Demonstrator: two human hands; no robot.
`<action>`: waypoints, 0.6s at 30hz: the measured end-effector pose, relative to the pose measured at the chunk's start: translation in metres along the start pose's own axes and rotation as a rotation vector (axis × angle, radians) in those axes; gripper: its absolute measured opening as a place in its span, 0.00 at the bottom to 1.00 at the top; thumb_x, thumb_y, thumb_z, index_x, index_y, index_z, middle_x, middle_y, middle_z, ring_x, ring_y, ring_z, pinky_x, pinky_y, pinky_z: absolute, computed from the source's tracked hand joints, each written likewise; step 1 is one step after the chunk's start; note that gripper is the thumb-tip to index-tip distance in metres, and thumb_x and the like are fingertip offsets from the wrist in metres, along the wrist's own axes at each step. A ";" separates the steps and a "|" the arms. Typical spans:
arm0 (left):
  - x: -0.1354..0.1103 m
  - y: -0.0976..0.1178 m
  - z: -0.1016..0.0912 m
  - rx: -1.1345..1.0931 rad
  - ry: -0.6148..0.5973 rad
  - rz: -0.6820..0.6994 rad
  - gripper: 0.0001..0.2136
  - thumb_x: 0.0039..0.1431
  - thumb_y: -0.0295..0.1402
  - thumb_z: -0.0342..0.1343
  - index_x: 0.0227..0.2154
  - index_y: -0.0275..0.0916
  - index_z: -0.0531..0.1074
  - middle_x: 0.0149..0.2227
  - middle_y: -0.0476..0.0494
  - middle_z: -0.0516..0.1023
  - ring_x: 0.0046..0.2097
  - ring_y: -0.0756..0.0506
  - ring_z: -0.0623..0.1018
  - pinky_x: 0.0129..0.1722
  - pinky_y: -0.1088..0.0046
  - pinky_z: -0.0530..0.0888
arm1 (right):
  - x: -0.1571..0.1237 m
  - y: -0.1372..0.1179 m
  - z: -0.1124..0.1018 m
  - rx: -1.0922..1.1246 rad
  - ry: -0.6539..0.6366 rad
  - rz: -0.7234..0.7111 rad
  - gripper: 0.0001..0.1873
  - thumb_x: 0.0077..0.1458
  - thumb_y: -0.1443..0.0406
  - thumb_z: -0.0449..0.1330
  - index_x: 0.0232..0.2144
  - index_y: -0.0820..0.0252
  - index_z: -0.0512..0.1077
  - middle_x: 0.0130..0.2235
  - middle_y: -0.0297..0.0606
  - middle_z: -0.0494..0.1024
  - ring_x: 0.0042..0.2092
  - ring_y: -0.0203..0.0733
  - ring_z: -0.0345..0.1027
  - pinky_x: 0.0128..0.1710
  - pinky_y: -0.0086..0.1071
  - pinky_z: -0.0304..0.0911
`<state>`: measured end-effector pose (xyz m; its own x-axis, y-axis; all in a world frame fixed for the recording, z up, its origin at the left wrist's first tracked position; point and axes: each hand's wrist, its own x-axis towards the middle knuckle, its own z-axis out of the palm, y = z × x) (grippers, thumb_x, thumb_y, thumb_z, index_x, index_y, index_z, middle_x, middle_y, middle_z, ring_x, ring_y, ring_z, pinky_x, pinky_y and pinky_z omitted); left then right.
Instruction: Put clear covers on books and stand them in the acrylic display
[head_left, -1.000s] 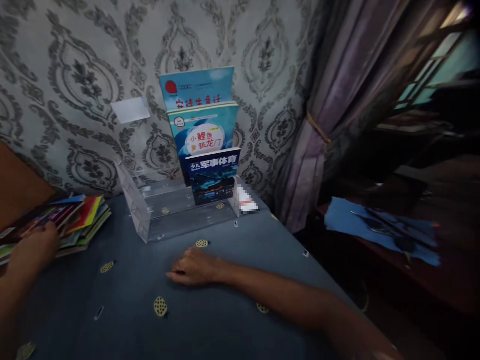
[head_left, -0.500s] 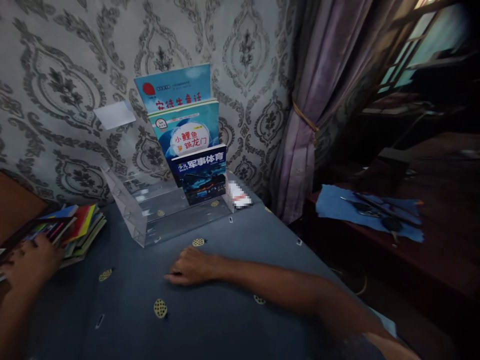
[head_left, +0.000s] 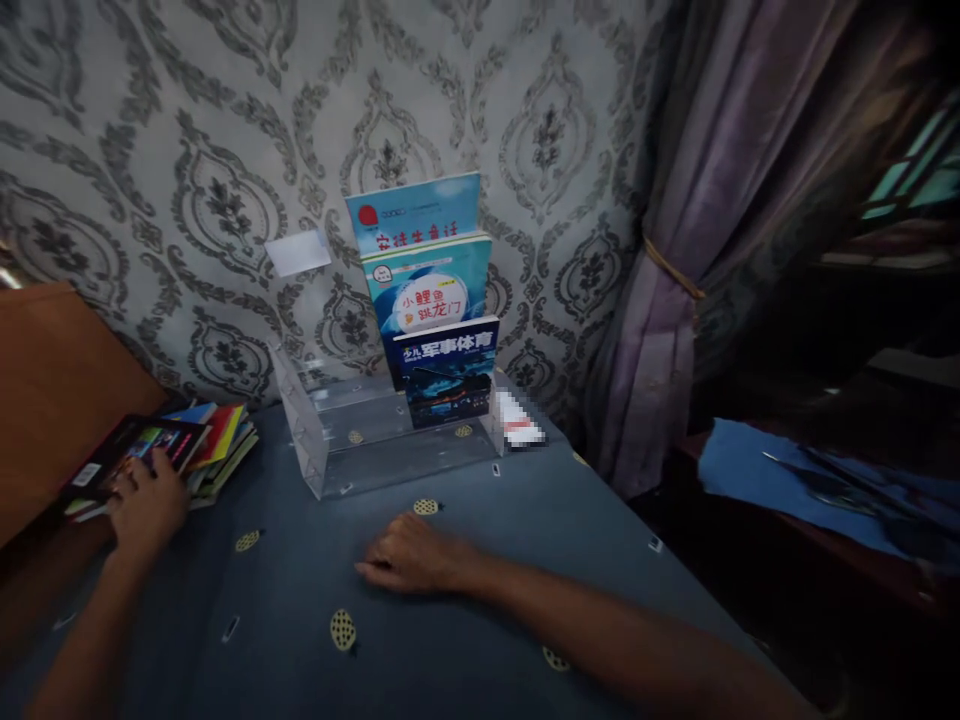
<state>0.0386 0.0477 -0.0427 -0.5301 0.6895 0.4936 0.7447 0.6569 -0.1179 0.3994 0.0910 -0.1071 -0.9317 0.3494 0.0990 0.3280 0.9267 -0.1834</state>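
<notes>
My left hand [head_left: 150, 505] lies with spread fingers on a dark book [head_left: 135, 462] at the left, its barcode side up. Beneath and beside that book is a pile of colourful books [head_left: 225, 450]. My right hand [head_left: 412, 555] rests on the blue patterned cloth [head_left: 285, 610], fingers curled in, with nothing visible in them. Ahead of it stands a clear stepped book rack [head_left: 315, 455]. Three books lean upright at its right side: a dark blue one [head_left: 450, 375] in front, a turquoise one [head_left: 427, 285] behind it, and a taller light blue one [head_left: 420, 205] at the back.
A patterned wall [head_left: 555, 120] rises behind the rack. An orange-brown panel [head_left: 67, 370] stands at the far left. To the right hangs a tied purple curtain [head_left: 660, 330], with a blue cloth [head_left: 757, 465] bearing dark tools beyond. A blurred white item [head_left: 519, 420] lies beside the rack.
The view has turned left, so the rack and books sit further right and more of the left pile shows. My left hand stays on the dark book; my right hand remains on the cloth.
</notes>
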 end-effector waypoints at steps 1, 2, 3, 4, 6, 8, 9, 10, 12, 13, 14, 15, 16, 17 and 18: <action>0.000 0.000 0.001 -0.022 0.000 -0.009 0.26 0.71 0.31 0.33 0.65 0.21 0.58 0.63 0.13 0.64 0.63 0.22 0.67 0.53 0.41 0.71 | 0.000 0.000 0.001 -0.005 -0.006 0.003 0.22 0.69 0.56 0.53 0.32 0.61 0.80 0.30 0.38 0.82 0.30 0.39 0.70 0.30 0.32 0.49; 0.000 0.000 0.002 -0.040 0.000 -0.020 0.27 0.71 0.31 0.30 0.65 0.21 0.59 0.64 0.14 0.63 0.64 0.22 0.66 0.53 0.39 0.71 | 0.001 0.001 0.003 -0.009 -0.010 0.007 0.22 0.69 0.56 0.53 0.32 0.60 0.80 0.30 0.38 0.83 0.30 0.38 0.71 0.30 0.32 0.49; -0.001 0.000 0.003 -0.051 -0.001 -0.027 0.27 0.72 0.31 0.29 0.65 0.21 0.59 0.64 0.14 0.63 0.64 0.21 0.65 0.54 0.38 0.70 | 0.001 0.002 0.004 -0.010 -0.012 0.007 0.22 0.70 0.56 0.53 0.32 0.60 0.80 0.31 0.38 0.83 0.30 0.38 0.71 0.30 0.32 0.49; -0.002 0.001 0.004 -0.051 -0.002 -0.028 0.27 0.72 0.31 0.28 0.65 0.21 0.58 0.64 0.14 0.62 0.64 0.21 0.64 0.54 0.37 0.69 | 0.001 0.003 0.007 -0.010 -0.012 0.005 0.22 0.70 0.56 0.52 0.32 0.60 0.80 0.31 0.38 0.83 0.30 0.38 0.71 0.31 0.33 0.49; -0.005 0.001 0.005 -0.030 -0.010 -0.028 0.27 0.71 0.29 0.29 0.66 0.21 0.57 0.65 0.14 0.61 0.65 0.21 0.64 0.54 0.36 0.69 | 0.001 0.004 0.013 -0.005 -0.005 0.008 0.22 0.69 0.56 0.53 0.32 0.60 0.80 0.31 0.39 0.83 0.30 0.38 0.71 0.31 0.33 0.49; -0.009 0.002 0.004 0.010 -0.044 -0.055 0.26 0.69 0.25 0.33 0.67 0.23 0.57 0.66 0.14 0.60 0.65 0.22 0.64 0.55 0.38 0.69 | 0.001 0.005 0.020 0.004 0.032 0.030 0.22 0.69 0.57 0.53 0.30 0.62 0.80 0.29 0.40 0.82 0.31 0.39 0.71 0.32 0.33 0.50; -0.011 0.002 0.003 0.033 -0.045 -0.039 0.27 0.68 0.25 0.37 0.68 0.24 0.56 0.67 0.15 0.59 0.66 0.24 0.63 0.56 0.39 0.69 | 0.001 0.006 0.023 0.020 0.051 0.026 0.22 0.69 0.59 0.53 0.30 0.62 0.80 0.28 0.40 0.82 0.31 0.39 0.71 0.33 0.33 0.50; -0.013 0.001 0.003 0.053 -0.049 -0.032 0.28 0.66 0.24 0.40 0.68 0.25 0.55 0.67 0.15 0.59 0.67 0.25 0.63 0.57 0.41 0.69 | 0.002 0.007 0.026 0.044 0.078 0.011 0.22 0.70 0.60 0.52 0.29 0.62 0.79 0.28 0.40 0.81 0.31 0.40 0.71 0.34 0.33 0.50; -0.015 -0.001 0.005 0.073 -0.075 -0.023 0.29 0.65 0.24 0.44 0.69 0.28 0.54 0.68 0.16 0.58 0.67 0.26 0.62 0.59 0.41 0.68 | 0.005 0.009 0.031 0.070 0.116 0.019 0.22 0.69 0.61 0.53 0.25 0.61 0.77 0.27 0.40 0.81 0.29 0.40 0.71 0.33 0.34 0.49; -0.016 -0.003 0.006 0.074 -0.088 -0.032 0.30 0.65 0.24 0.45 0.69 0.28 0.53 0.68 0.17 0.57 0.68 0.26 0.62 0.59 0.42 0.68 | 0.006 0.009 0.032 0.078 0.118 0.017 0.23 0.69 0.61 0.52 0.24 0.61 0.76 0.27 0.40 0.80 0.28 0.40 0.70 0.32 0.34 0.48; -0.018 -0.005 0.008 0.070 -0.097 -0.029 0.30 0.65 0.25 0.45 0.70 0.28 0.53 0.69 0.17 0.57 0.68 0.26 0.61 0.60 0.42 0.67 | 0.007 0.010 0.033 0.081 0.118 0.022 0.24 0.69 0.61 0.52 0.23 0.61 0.75 0.26 0.40 0.80 0.28 0.40 0.70 0.31 0.35 0.47; -0.020 -0.007 0.010 0.064 -0.104 -0.028 0.30 0.65 0.25 0.45 0.70 0.28 0.52 0.69 0.18 0.56 0.69 0.26 0.60 0.60 0.42 0.67 | 0.007 0.009 0.033 0.083 0.116 0.023 0.24 0.69 0.61 0.52 0.22 0.61 0.75 0.25 0.40 0.80 0.27 0.40 0.70 0.31 0.35 0.47; -0.023 -0.008 0.011 0.056 -0.110 -0.026 0.31 0.64 0.24 0.45 0.70 0.29 0.51 0.70 0.19 0.55 0.69 0.27 0.59 0.61 0.41 0.66 | 0.007 0.009 0.033 0.088 0.113 0.022 0.24 0.69 0.61 0.52 0.22 0.60 0.74 0.25 0.40 0.79 0.27 0.39 0.69 0.30 0.35 0.46; -0.025 -0.010 0.012 0.050 -0.115 -0.023 0.32 0.63 0.24 0.46 0.70 0.29 0.51 0.70 0.19 0.55 0.70 0.27 0.59 0.61 0.41 0.65 | 0.007 0.009 0.032 0.096 0.113 0.020 0.24 0.69 0.61 0.51 0.22 0.60 0.74 0.25 0.39 0.79 0.27 0.39 0.69 0.30 0.35 0.45; -0.028 -0.010 0.013 0.045 -0.120 -0.020 0.33 0.62 0.23 0.46 0.71 0.30 0.50 0.70 0.20 0.54 0.70 0.28 0.58 0.62 0.41 0.65 | 0.006 0.008 0.031 0.108 0.114 0.016 0.24 0.69 0.61 0.51 0.22 0.60 0.74 0.25 0.39 0.79 0.26 0.39 0.68 0.30 0.34 0.45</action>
<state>0.0406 0.0252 -0.0668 -0.5914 0.7060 0.3896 0.7159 0.6820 -0.1494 0.3913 0.0963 -0.1382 -0.9008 0.3832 0.2043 0.3186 0.9028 -0.2889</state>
